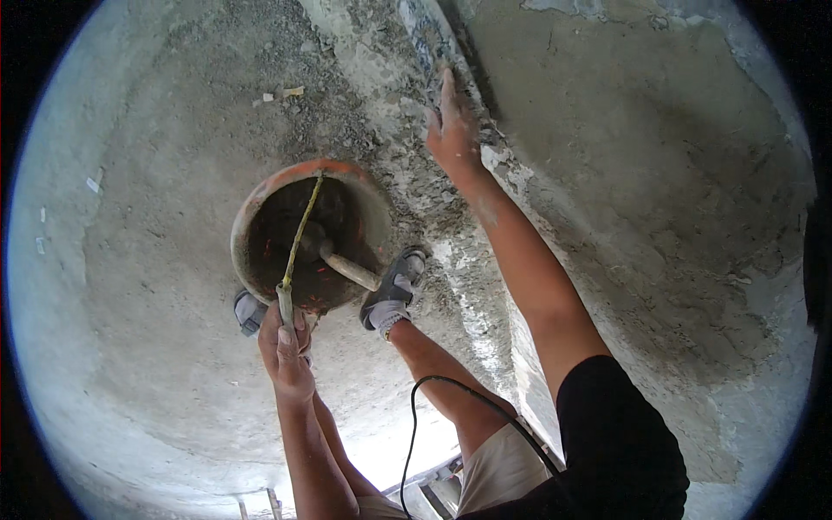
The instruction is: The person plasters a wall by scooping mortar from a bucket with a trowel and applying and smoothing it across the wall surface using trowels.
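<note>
My left hand (290, 351) is closed around the pale handle of a long, thin tool (302, 234). Its narrow, yellowish, crusted length reaches over a round bucket (374, 208) with an orange-brown rim; it may be a trowel seen edge-on. Inside the bucket lies a second tool with a pale wooden handle (351, 270), its head partly sunk in the dark interior. My right hand (455, 134), dusted with grey, is stretched far forward with fingers extended. Its fingertips lie at a long, mortar-smeared board (433, 43); whether they press on it I cannot tell.
My feet, in grey and dark shoes (400, 286), stand on both sides of the bucket. Crumbled mortar (347, 121) covers the ground beyond it. A rough grey plastered surface (641, 173) rises at the right. A black cable (459, 383) loops across my lap.
</note>
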`<control>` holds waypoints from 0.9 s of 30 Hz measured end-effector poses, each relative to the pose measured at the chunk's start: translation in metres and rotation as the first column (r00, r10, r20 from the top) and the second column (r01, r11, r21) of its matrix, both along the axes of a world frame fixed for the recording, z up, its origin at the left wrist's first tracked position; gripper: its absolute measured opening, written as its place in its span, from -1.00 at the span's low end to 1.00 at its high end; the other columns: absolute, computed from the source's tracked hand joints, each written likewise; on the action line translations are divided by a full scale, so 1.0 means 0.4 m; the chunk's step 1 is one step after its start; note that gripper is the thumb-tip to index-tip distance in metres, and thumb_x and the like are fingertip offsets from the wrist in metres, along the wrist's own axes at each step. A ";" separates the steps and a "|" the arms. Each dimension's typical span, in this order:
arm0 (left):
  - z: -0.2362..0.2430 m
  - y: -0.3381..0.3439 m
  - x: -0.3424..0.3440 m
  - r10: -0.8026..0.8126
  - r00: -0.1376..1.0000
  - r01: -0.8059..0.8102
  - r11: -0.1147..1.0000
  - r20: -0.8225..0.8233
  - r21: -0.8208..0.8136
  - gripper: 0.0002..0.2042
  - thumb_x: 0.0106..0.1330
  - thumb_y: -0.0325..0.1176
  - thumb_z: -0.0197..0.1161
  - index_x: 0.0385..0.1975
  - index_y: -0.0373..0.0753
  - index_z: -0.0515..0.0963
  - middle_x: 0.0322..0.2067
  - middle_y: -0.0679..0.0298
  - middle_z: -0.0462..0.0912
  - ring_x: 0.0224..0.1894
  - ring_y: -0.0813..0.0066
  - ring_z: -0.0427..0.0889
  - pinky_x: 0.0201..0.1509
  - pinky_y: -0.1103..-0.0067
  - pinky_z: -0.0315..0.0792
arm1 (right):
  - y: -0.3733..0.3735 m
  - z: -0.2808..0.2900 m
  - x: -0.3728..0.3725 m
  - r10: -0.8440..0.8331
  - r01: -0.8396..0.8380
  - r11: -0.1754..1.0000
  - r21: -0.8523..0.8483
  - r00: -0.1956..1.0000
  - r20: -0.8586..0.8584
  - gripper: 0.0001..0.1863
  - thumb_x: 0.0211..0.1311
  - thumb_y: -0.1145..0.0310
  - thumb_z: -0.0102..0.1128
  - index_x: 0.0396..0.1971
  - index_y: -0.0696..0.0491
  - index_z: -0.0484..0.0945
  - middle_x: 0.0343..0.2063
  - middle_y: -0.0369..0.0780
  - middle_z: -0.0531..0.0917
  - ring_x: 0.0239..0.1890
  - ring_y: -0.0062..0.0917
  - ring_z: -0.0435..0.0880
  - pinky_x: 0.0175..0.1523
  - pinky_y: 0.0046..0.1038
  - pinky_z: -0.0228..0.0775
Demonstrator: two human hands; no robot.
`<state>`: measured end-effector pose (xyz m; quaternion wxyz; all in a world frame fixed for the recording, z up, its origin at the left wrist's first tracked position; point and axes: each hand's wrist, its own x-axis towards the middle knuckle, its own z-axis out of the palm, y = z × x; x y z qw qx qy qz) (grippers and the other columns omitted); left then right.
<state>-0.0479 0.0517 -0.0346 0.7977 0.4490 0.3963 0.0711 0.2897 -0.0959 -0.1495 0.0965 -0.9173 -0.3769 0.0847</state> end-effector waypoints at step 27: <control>0.032 -0.030 0.024 0.051 0.996 -0.055 0.997 -0.074 -0.056 -0.49 0.28 0.20 -0.02 -0.44 -0.24 0.35 -0.67 0.50 0.16 -0.65 0.76 0.02 -0.58 0.70 -0.16 | -0.056 0.132 0.077 -0.106 0.078 0.959 0.271 0.990 0.091 -0.25 0.16 0.46 0.19 0.34 0.12 0.06 0.20 0.03 0.36 0.25 -0.13 0.33 0.29 -0.30 0.23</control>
